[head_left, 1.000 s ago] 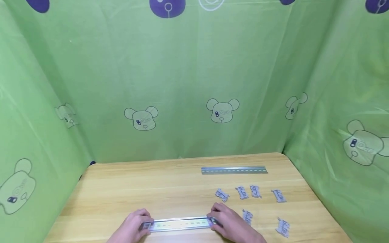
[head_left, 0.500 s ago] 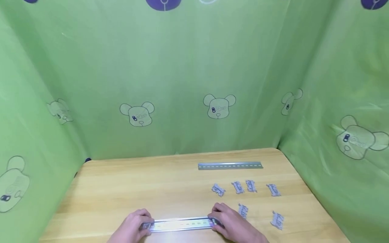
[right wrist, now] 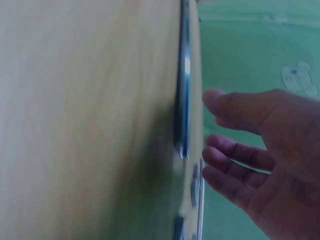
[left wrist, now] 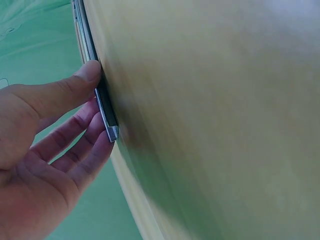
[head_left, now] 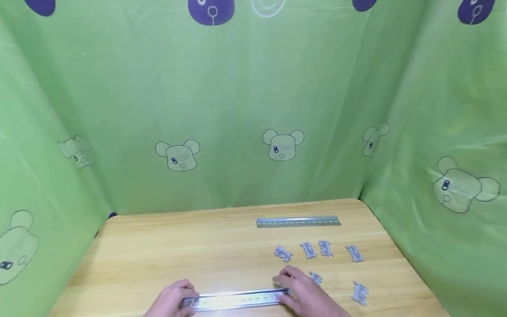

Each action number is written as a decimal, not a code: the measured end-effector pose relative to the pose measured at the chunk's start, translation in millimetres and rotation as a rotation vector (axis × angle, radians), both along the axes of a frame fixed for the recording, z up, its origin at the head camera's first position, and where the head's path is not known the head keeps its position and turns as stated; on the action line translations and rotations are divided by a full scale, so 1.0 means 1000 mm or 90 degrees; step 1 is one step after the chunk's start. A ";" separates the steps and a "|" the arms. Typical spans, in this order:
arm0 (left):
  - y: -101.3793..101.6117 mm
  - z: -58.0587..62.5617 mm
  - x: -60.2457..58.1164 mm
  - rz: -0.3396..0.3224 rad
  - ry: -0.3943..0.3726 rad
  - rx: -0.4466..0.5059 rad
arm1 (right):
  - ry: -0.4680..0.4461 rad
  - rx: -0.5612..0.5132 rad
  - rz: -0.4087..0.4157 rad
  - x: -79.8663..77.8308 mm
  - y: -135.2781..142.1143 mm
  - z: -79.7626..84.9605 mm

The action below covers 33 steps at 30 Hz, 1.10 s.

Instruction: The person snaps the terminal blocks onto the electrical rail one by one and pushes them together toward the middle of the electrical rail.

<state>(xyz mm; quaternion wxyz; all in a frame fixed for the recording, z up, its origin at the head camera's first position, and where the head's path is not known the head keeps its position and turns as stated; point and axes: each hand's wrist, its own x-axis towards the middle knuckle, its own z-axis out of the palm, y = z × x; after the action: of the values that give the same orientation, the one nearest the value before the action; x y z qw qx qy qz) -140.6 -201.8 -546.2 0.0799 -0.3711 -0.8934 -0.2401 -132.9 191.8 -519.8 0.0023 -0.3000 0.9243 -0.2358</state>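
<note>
A slotted metal DIN rail point(head_left: 237, 301) lies lengthwise across the front of the table. My left hand point(head_left: 171, 300) pinches its left end; in the left wrist view the thumb presses one face of the rail point(left wrist: 106, 107) while the fingers sit along the other side. At the opposite end, my right hand point(head_left: 306, 294) hovers around the rail with fingers loosely spread. The right wrist view shows a gap between the thumb and fingers of this hand point(right wrist: 280, 155) and the rail point(right wrist: 185, 100), and nothing is held there.
A second DIN rail point(head_left: 299, 222) lies toward the back right of the wooden table point(head_left: 170, 246). Several small grey plastic parts are scattered on the right, one point(head_left: 315, 278) partly behind my right hand and another point(head_left: 360, 293) farther right. Green curtains point(head_left: 229, 110) enclose the table.
My right hand has loosened from the rail's right end and its fingers have spread. My left hand keeps its grip. The rail sits slightly lower in the head view, which has also shifted a little.
</note>
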 end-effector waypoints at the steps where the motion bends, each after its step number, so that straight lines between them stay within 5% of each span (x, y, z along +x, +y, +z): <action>1: 0.001 0.001 0.001 0.008 -0.010 0.001 | 0.020 -0.002 -0.014 0.001 0.004 0.001; 6: 0.006 0.004 0.002 0.025 -0.043 0.005 | 0.080 0.001 -0.097 0.000 0.034 0.005; 14: 0.006 0.005 0.002 0.044 -0.066 0.004 | -0.027 0.060 -0.225 -0.001 0.058 0.003; 19: 0.002 0.002 0.003 0.053 -0.072 0.007 | -0.066 0.077 -0.259 -0.003 0.059 -0.002; 28: 0.000 0.008 0.003 0.056 -0.119 -0.011 | -0.053 0.056 -0.285 -0.009 0.055 -0.005; 33: 0.000 0.008 0.002 0.065 -0.102 -0.012 | -0.023 0.028 -0.278 -0.010 0.055 -0.007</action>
<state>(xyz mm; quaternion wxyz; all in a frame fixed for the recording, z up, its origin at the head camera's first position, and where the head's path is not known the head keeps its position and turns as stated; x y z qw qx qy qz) -138.5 -201.5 -537.8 0.0166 -0.3057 -0.9169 -0.2561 -143.2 246.3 -527.0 -0.0258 -0.0881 0.9722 -0.2154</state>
